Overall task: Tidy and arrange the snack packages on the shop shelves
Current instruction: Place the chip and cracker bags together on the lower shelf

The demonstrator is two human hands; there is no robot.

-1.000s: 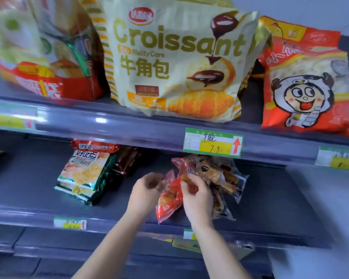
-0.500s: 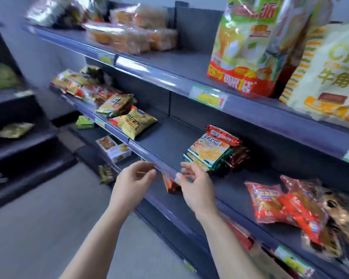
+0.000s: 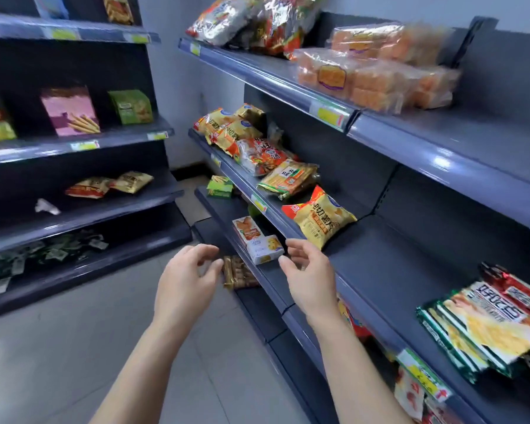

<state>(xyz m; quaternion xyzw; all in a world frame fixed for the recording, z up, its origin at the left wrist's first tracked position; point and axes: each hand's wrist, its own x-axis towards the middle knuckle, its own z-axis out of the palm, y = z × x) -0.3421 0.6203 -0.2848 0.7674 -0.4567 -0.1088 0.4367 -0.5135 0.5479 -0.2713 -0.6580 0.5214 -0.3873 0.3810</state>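
My left hand (image 3: 186, 276) and my right hand (image 3: 308, 275) hover side by side in the aisle, fingers loosely curled, holding nothing. Just past my right hand, a yellow chip bag (image 3: 320, 220) lies on the middle shelf (image 3: 389, 280). Behind it on the same shelf lie a cracker pack (image 3: 289, 179) and several orange and gold snack bags (image 3: 236, 133). A stack of green-edged packs (image 3: 487, 325) sits on the shelf at the right. Two small boxes (image 3: 257, 240) rest on the lower shelf between my hands, with a brown packet (image 3: 237, 272) below them.
The top shelf (image 3: 441, 142) carries wrapped cakes (image 3: 374, 78) and shiny bags (image 3: 257, 19). A second shelving unit (image 3: 74, 148) stands at left with a pink box (image 3: 69, 111), a green box (image 3: 130, 107) and small packets. Grey floor (image 3: 74, 347) lies between the units.
My view has swung left from the croissant bag and red bun packets to the far end of the aisle. Both hands let go of those packets and now hang free.
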